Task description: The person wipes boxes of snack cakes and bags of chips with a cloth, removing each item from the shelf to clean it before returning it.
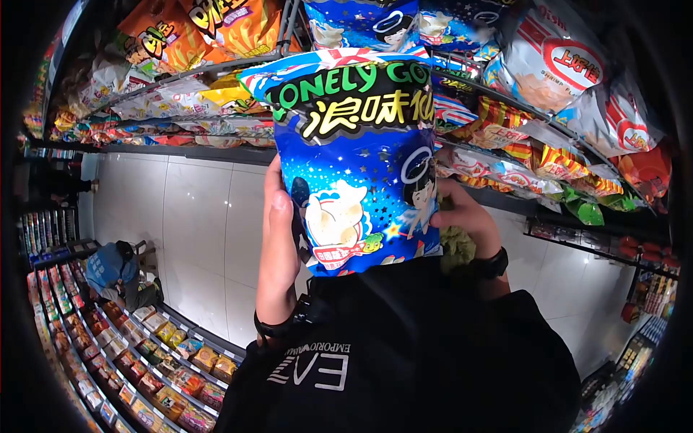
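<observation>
A large blue snack bag (346,173) with green "LONELY GO" lettering and yellow characters is held up in front of my chest, its printed front toward the camera. On its left edge is my left hand (276,216), with fingers partly hidden behind the bag. My right hand (465,216) grips the opposite edge, thumb on the front. Both wrists wear dark bands. Behind my right wrist is something crumpled and yellow-green (457,249); I cannot make out what it is. Similar blue bags (357,22) sit on the shelf just beyond the held one.
Orange snack bags (202,32) fill the shelf at upper left, white shrimp-flake bags (552,54) at upper right. Tiled floor (206,231) lies below. A person in a blue top (112,267) crouches by a lower-left shelf of packaged goods (170,361).
</observation>
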Action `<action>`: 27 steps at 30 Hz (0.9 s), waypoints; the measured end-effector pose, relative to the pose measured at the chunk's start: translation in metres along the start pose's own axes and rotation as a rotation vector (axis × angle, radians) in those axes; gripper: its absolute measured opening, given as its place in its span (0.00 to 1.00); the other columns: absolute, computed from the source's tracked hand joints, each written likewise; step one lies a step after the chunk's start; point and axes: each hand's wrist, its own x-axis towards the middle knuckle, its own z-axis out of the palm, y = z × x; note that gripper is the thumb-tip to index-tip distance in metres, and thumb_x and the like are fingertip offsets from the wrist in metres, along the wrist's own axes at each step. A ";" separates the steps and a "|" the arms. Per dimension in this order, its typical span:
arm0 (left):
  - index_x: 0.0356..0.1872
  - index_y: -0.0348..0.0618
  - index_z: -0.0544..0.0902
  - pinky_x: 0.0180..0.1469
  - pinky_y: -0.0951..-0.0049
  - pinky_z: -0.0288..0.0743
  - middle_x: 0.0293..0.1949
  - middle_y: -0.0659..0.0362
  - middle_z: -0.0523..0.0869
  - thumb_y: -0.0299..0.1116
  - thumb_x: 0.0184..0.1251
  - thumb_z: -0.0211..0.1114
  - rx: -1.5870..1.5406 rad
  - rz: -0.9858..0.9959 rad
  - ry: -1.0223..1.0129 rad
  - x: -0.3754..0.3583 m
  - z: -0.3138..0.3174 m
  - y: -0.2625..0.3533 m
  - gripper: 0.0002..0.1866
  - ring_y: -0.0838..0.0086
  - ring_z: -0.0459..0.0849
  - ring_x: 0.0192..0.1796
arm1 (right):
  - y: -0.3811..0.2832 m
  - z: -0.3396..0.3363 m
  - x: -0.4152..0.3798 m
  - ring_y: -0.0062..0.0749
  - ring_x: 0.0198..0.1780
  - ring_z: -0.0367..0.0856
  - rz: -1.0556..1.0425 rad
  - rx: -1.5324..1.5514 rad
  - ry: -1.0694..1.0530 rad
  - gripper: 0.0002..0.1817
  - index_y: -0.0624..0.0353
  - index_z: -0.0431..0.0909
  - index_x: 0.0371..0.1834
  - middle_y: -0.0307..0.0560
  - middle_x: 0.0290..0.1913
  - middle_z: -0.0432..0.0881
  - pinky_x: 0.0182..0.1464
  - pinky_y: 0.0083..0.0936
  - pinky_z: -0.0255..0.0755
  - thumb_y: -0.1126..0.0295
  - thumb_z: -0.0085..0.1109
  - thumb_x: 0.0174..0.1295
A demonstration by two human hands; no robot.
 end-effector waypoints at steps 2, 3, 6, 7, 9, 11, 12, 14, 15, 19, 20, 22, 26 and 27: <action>0.64 0.34 0.53 0.63 0.67 0.54 0.61 0.50 0.64 0.61 0.64 0.37 0.010 0.001 -0.015 0.000 0.005 0.006 0.40 0.66 0.63 0.62 | 0.003 -0.002 -0.002 0.21 0.46 0.73 -0.077 0.027 0.021 0.28 0.63 0.70 0.54 0.42 0.45 0.78 0.49 0.18 0.66 0.69 0.64 0.47; 0.64 0.34 0.53 0.64 0.66 0.52 0.62 0.50 0.63 0.63 0.63 0.36 0.020 0.002 -0.027 -0.001 0.008 0.010 0.42 0.65 0.62 0.63 | 0.007 -0.005 -0.003 0.21 0.46 0.73 -0.078 0.027 0.023 0.28 0.63 0.70 0.54 0.42 0.45 0.78 0.49 0.18 0.66 0.69 0.64 0.47; 0.64 0.34 0.52 0.64 0.66 0.51 0.62 0.50 0.62 0.64 0.59 0.41 0.036 0.002 -0.096 -0.002 0.009 0.015 0.44 0.64 0.61 0.64 | 0.018 -0.013 -0.004 0.21 0.46 0.73 -0.110 0.123 -0.039 0.28 0.65 0.69 0.54 0.42 0.45 0.78 0.49 0.18 0.66 0.69 0.64 0.48; 0.64 0.34 0.51 0.64 0.67 0.51 0.62 0.50 0.62 0.63 0.59 0.45 0.046 0.018 -0.128 -0.003 0.009 0.016 0.44 0.64 0.62 0.63 | 0.019 -0.012 -0.006 0.21 0.46 0.73 -0.141 0.106 -0.008 0.28 0.66 0.69 0.54 0.43 0.46 0.78 0.49 0.18 0.66 0.69 0.64 0.48; 0.65 0.36 0.50 0.63 0.67 0.53 0.61 0.49 0.62 0.56 0.58 0.52 0.021 0.012 -0.138 -0.004 0.009 0.013 0.42 0.65 0.62 0.63 | 0.018 -0.009 -0.007 0.22 0.46 0.73 -0.174 0.087 0.021 0.28 0.66 0.69 0.53 0.43 0.46 0.78 0.50 0.19 0.66 0.69 0.64 0.48; 0.65 0.37 0.50 0.62 0.67 0.55 0.60 0.49 0.63 0.49 0.58 0.58 -0.004 0.012 -0.146 -0.002 0.009 0.014 0.41 0.67 0.63 0.62 | 0.006 -0.001 -0.008 0.22 0.45 0.73 -0.200 0.057 0.058 0.27 0.66 0.72 0.50 0.42 0.44 0.78 0.49 0.20 0.66 0.70 0.67 0.45; 0.64 0.38 0.51 0.61 0.68 0.57 0.58 0.50 0.65 0.44 0.57 0.59 -0.012 -0.055 -0.126 0.000 0.009 0.016 0.39 0.68 0.64 0.60 | -0.001 0.003 -0.010 0.22 0.45 0.73 -0.203 0.055 0.054 0.27 0.66 0.72 0.50 0.42 0.44 0.78 0.49 0.20 0.66 0.70 0.67 0.45; 0.61 0.37 0.57 0.57 0.71 0.63 0.52 0.52 0.72 0.39 0.58 0.60 -0.006 -0.090 -0.067 0.006 0.006 0.012 0.33 0.70 0.70 0.55 | -0.016 0.012 -0.015 0.22 0.43 0.74 -0.196 -0.139 0.123 0.25 0.66 0.75 0.45 0.41 0.40 0.79 0.47 0.21 0.66 0.70 0.69 0.42; 0.61 0.37 0.57 0.57 0.71 0.63 0.52 0.52 0.72 0.39 0.58 0.60 -0.005 -0.088 -0.068 0.008 0.005 0.010 0.33 0.70 0.70 0.55 | -0.022 0.015 -0.017 0.22 0.43 0.74 -0.199 -0.140 0.124 0.25 0.66 0.75 0.45 0.41 0.40 0.79 0.47 0.21 0.66 0.70 0.69 0.42; 0.55 0.36 0.64 0.47 0.71 0.73 0.47 0.53 0.76 0.44 0.66 0.50 -0.337 -0.253 0.006 0.016 -0.002 -0.009 0.24 0.72 0.79 0.45 | -0.022 0.008 -0.018 0.22 0.41 0.75 -0.394 -0.348 0.013 0.26 0.66 0.75 0.44 0.43 0.38 0.79 0.47 0.20 0.67 0.67 0.71 0.41; 0.54 0.36 0.65 0.46 0.73 0.73 0.47 0.54 0.76 0.45 0.66 0.50 -0.536 -0.210 -0.213 0.016 -0.010 -0.021 0.24 0.73 0.78 0.45 | -0.020 0.010 -0.014 0.24 0.42 0.75 -0.391 -0.055 0.008 0.27 0.66 0.73 0.46 0.44 0.39 0.79 0.47 0.21 0.67 0.65 0.70 0.43; 0.53 0.35 0.66 0.46 0.74 0.73 0.46 0.54 0.77 0.46 0.67 0.49 -0.791 -0.250 -0.478 0.012 -0.021 -0.037 0.24 0.73 0.78 0.45 | -0.024 0.014 -0.006 0.28 0.48 0.74 -0.292 0.156 0.052 0.34 0.66 0.67 0.55 0.47 0.46 0.76 0.51 0.23 0.65 0.60 0.67 0.46; 0.53 0.36 0.67 0.47 0.75 0.72 0.46 0.55 0.77 0.46 0.67 0.49 -0.825 -0.546 -0.453 0.007 -0.038 -0.091 0.23 0.74 0.77 0.45 | -0.025 0.022 0.007 0.28 0.58 0.66 -0.251 0.277 -0.023 0.42 0.63 0.58 0.62 0.46 0.57 0.69 0.58 0.25 0.59 0.63 0.68 0.44; 0.53 0.36 0.67 0.47 0.75 0.72 0.46 0.55 0.77 0.46 0.67 0.49 -0.805 -0.585 -0.450 0.005 -0.038 -0.099 0.23 0.75 0.77 0.46 | -0.018 0.021 0.009 0.28 0.58 0.66 -0.253 0.278 -0.020 0.42 0.63 0.58 0.62 0.46 0.57 0.69 0.58 0.25 0.59 0.63 0.68 0.44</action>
